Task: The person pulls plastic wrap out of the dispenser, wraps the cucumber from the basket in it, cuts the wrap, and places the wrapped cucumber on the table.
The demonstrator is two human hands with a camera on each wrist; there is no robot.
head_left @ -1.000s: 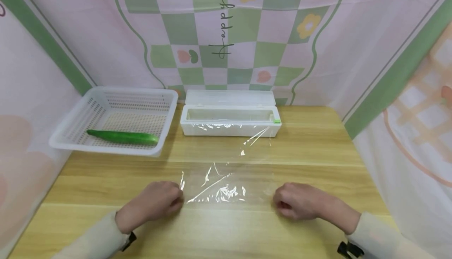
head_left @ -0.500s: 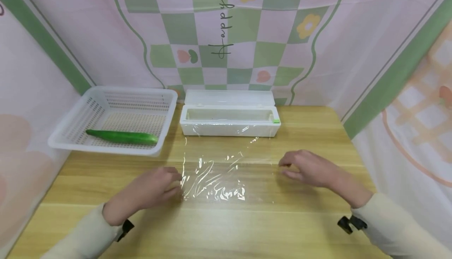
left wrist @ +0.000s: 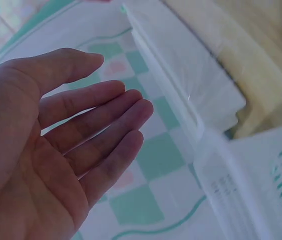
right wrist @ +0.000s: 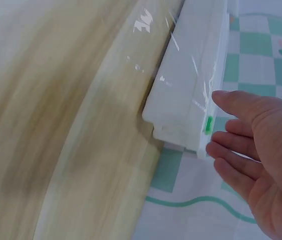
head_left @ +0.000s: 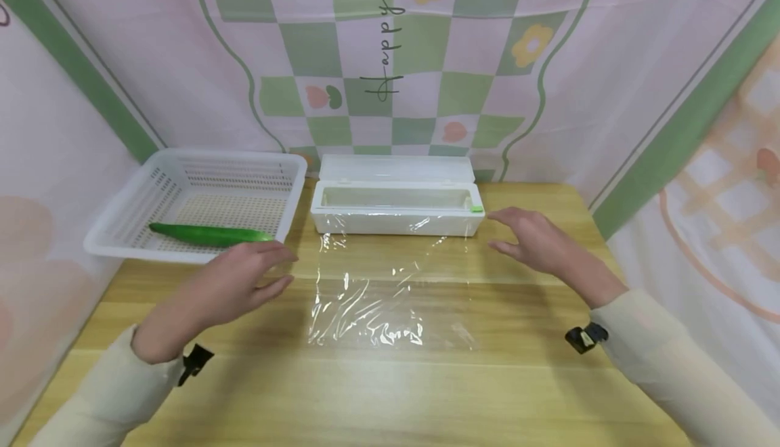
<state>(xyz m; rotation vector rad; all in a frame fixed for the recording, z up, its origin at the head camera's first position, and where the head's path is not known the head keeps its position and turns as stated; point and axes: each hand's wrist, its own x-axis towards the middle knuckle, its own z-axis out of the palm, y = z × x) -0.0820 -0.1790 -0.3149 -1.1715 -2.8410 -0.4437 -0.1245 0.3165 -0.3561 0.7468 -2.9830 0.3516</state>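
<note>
A sheet of clear cling film lies on the table, running from the front of a white dispenser box whose lid stands raised at the back. My right hand is just right of the box, fingers relaxed and holding nothing; in the right wrist view its fingertips overlap the box end near a green slider. My left hand hovers left of the film with relaxed fingers, nothing in it, and overlaps the near corner of a white basket. Inside that basket lies a long green cucumber, its right end close to my left knuckles.
The wooden table ends at the back against a patterned cloth, with more cloth rising on both sides. The basket occupies the back left corner, a small gap away from the dispenser box.
Both hands have let go of the film's near corners. My right hand has moved back to the box's right end; my left hand has moved back and left toward the basket. The film lies flat.
</note>
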